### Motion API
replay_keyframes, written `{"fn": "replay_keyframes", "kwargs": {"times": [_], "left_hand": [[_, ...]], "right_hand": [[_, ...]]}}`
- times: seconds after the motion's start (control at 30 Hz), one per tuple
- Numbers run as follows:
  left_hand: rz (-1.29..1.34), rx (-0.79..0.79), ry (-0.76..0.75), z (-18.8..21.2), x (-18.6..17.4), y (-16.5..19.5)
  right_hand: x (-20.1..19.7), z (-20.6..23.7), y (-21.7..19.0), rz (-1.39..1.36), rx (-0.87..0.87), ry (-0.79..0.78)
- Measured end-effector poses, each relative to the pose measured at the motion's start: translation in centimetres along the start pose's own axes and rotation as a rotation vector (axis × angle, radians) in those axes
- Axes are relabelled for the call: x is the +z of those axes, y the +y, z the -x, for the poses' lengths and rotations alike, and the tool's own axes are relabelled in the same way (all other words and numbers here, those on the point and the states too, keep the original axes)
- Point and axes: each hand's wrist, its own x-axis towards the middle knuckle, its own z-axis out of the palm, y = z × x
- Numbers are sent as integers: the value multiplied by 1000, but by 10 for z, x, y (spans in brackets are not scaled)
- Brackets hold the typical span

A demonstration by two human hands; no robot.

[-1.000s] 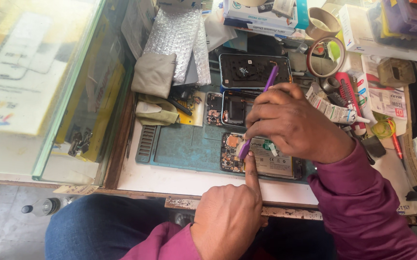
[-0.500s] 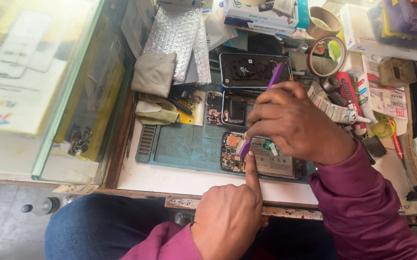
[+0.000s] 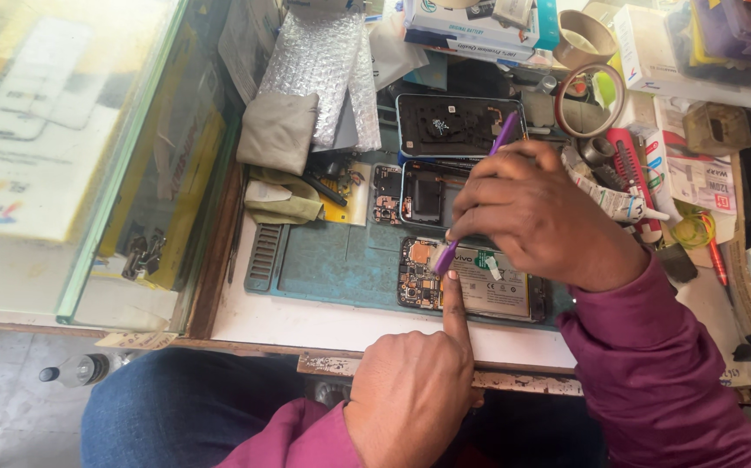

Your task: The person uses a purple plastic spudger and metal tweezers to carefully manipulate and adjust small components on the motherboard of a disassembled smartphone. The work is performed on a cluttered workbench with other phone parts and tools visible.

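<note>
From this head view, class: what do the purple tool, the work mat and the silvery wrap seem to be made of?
Purple tool in the right hand: likely plastic, evenly coloured and matte.
Work mat: probably rubber or silicone, dull teal with moulded ridges.
Silvery wrap: bubbled plastic film, shiny, with rows of small pockets.

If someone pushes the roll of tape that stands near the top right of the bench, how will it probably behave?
The roll of tape looks like a thin hollow ring, so it is probably light and would slide or tip easily. It appears to lean on its edge among clutter, so a push might make it roll a little, though the red-handled tool beside it would likely stop it.
</note>
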Motion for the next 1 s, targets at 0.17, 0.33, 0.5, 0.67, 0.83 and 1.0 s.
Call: {"fn": "replay_keyframes", "kwargs": {"times": [0.17, 0.33, 0.5, 0.67, 0.83, 1.0], "left_hand": [[-1, 0, -8, 0, -1, 0], [10, -5, -13, -1, 0, 0], [1, -21, -16, -1, -1, 0], [-4, -9, 2, 0, 0, 1], [-14, -13, -6, 0, -2, 1], [-6, -23, -35, -1, -1, 1]], "right_hand": [[2, -1, -2, -64, -17, -5], [-2, 0, -1, -34, -10, -6], [3, 0, -3, -78, -24, -16], [0, 2, 2, 16, -11, -1], [1, 2, 1, -1, -1, -3], [0, 2, 4, 36, 2, 12]]}}
